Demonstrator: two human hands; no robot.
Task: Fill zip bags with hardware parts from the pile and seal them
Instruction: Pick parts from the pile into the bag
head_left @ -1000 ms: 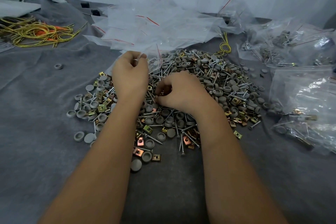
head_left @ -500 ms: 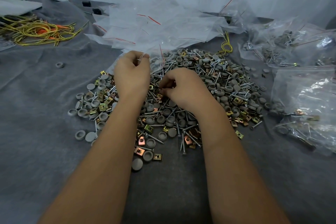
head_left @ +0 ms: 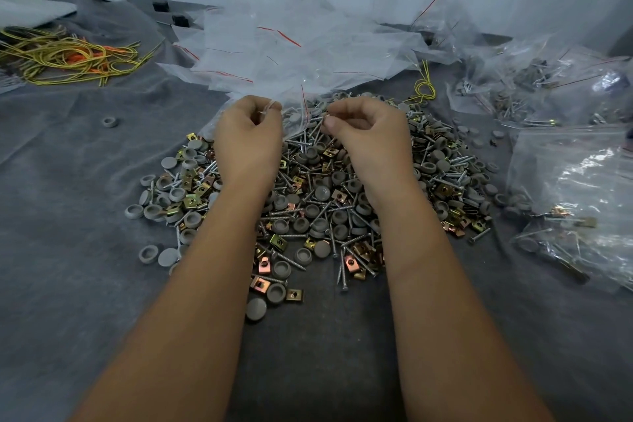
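Bag (head_left: 301,113): held at far edge of pile (head_left: 318,202), mouth pinched by left hand (head_left: 248,137). Small part pinched in right hand (head_left: 368,134). Filling step judged underway; next, part to be dropped inside.

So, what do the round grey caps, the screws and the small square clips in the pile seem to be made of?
Round grey caps: probably moulded plastic, with a matte, even grey surface and no shine.
Screws: metal, likely plated steel, silvery with bright glints on the threaded shanks.
Square clips: thin bent sheet metal, with a yellow to coppery sheen that suggests a plating, though the exact finish is unclear.
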